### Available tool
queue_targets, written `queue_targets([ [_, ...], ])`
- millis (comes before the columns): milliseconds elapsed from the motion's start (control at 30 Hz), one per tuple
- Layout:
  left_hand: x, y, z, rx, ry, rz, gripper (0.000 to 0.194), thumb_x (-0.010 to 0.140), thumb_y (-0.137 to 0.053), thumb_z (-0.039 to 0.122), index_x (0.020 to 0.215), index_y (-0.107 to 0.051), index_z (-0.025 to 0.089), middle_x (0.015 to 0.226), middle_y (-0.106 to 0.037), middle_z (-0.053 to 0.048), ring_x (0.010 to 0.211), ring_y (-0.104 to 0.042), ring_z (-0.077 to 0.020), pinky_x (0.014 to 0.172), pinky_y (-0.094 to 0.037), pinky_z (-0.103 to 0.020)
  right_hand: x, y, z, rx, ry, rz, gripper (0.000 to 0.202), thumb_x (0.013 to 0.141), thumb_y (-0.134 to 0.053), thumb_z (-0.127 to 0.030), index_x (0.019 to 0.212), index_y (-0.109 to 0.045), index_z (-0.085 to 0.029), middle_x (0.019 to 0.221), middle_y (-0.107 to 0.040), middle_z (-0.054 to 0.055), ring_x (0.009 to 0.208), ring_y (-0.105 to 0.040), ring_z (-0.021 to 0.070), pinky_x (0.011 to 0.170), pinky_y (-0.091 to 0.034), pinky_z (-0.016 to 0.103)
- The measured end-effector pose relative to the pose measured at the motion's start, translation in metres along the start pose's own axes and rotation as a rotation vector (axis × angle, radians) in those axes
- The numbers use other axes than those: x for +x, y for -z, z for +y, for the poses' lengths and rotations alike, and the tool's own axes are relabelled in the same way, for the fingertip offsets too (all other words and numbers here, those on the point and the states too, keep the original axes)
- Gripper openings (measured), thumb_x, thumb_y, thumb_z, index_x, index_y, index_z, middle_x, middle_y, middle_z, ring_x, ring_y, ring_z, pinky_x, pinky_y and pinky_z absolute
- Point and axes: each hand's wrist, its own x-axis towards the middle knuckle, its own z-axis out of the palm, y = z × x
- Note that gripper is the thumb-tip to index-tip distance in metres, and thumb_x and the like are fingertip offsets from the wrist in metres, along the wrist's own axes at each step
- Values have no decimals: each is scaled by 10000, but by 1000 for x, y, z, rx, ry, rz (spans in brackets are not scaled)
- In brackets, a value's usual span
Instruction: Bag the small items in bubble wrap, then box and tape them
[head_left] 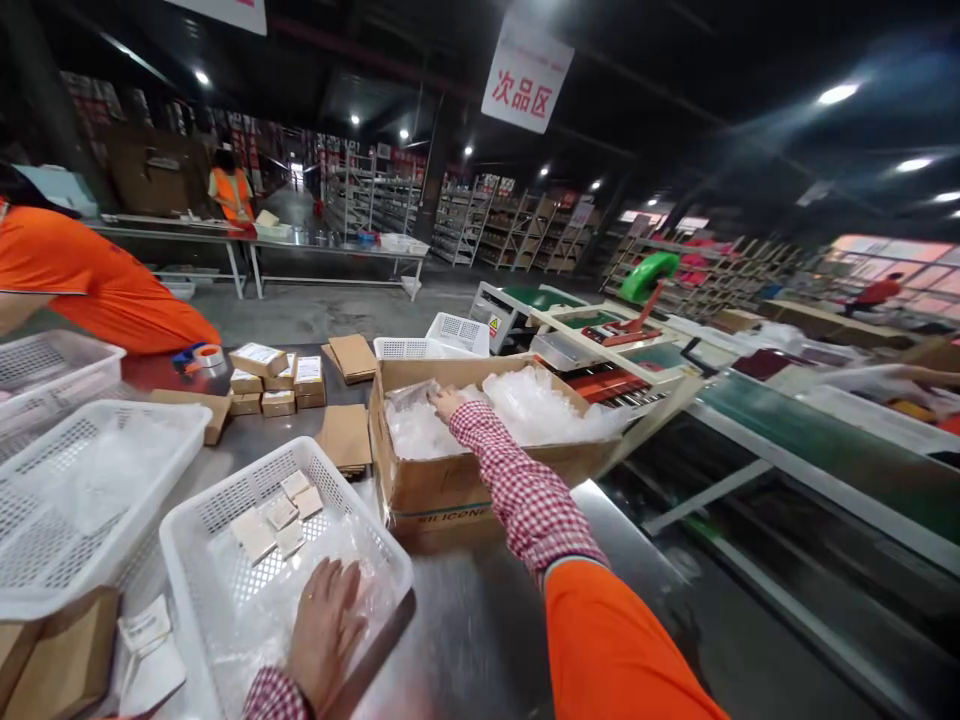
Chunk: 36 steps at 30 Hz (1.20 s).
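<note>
My left hand [326, 622] rests palm down, fingers stretched out, on clear plastic packaging [352, 560] in a white perforated basket [176, 545]. Several small flat white packets [281, 512] lie toward the basket's far end. My right hand [448, 402] reaches into an open cardboard box [442, 482] full of crumpled clear plastic bags [525, 400]. Its fingers are closed at the edge of a clear plastic bag [412, 394] on the box's left side; the fingertips are partly hidden.
Small labelled cartons [277, 378] and flat brown cardboard pieces [346, 440] lie on the metal table [465, 630]. Another white basket [97, 500] stands left. A conveyor [832, 440] runs along the right. A person in orange [97, 280] leans over at the left.
</note>
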Motion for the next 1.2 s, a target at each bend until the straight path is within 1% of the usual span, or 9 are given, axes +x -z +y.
queue_targets([
  [167, -37, 13, -41, -117, 137, 164, 434, 844, -508, 338, 1262, -501, 221, 1236, -570, -119, 1186, -519, -287, 955, -476, -465, 24, -27, -7, 85, 18, 63, 268, 888, -553, -324, 1088, -581, -148, 1147, -586, 76, 1029, -571, 206, 899, -466, 441],
  [400, -84, 63, -88, -320, 494, 346, 373, 724, -609, 475, 1038, -606, 274, 1106, -660, -75, 1071, -599, -331, 948, -477, -511, 28, 17, 25, 368, -164, 487, 357, 931, -312, -350, 763, -551, -145, 838, -607, 116, 859, -541, 228, 786, -413, 364],
  [567, -49, 113, -54, -616, 799, 363, 494, 648, -625, 599, 1006, -623, 258, 1120, -659, -62, 1086, -589, -338, 982, -443, -504, -13, 67, 8, 608, -116, 678, 359, 904, -305, -448, 711, -463, -190, 611, -457, -18, 593, -447, 139, 572, -365, 257],
  [633, -29, 132, -25, -759, 771, 221, 513, 617, -667, 586, 973, -645, 218, 1095, -676, -96, 1087, -589, -338, 969, -460, -470, -39, 76, -28, 842, 30, 723, 330, 890, -362, -464, 738, -473, -193, 604, -422, -39, 545, -406, 114, 524, -335, 232],
  [733, -5, 151, 18, -964, 555, 173, 588, 710, -624, 533, 1221, -533, 259, 1354, -522, -77, 1255, -464, -286, 1036, -403, -429, -86, 66, -102, 1133, 221, 719, 276, 873, -457, -444, 760, -504, -197, 621, -436, -35, 549, -406, 111, 538, -342, 236],
  [833, 11, 154, 40, -1083, 466, 243, 682, 700, -656, 487, 1294, -429, 240, 1320, -513, -113, 1263, -440, -271, 1008, -419, -412, -132, 33, -172, 1191, 294, 591, 216, 838, -543, -421, 810, -526, -207, 663, -496, -19, 598, -456, 129, 582, -368, 254],
  [933, 12, 153, 32, -1155, 612, 459, 636, 657, -723, 408, 1183, -432, 203, 998, -596, -62, 968, -592, -206, 852, -490, -357, -161, -1, -217, 1407, 357, 279, 220, 809, -594, -418, 830, -509, -216, 639, -527, -28, 576, -482, 129, 574, -388, 254],
  [1033, -2, 157, 17, -1296, 690, 456, 472, 663, -735, 347, 1033, -490, 188, 893, -582, -16, 794, -592, -139, 767, -489, -300, -171, -19, -238, 1713, 309, 123, 213, 812, -598, -408, 816, -515, -212, 647, -545, -32, 604, -507, 121, 620, -420, 250],
  [1200, -23, 162, 11, -1344, 554, 489, 465, 744, -670, 350, 1143, -480, 208, 1155, -574, -77, 1030, -575, -182, 852, -470, -313, -181, -29, -251, 1827, 343, -220, 230, 753, -664, -405, 809, -602, -190, 755, -606, 12, 689, -560, 143, 665, -463, 274],
])
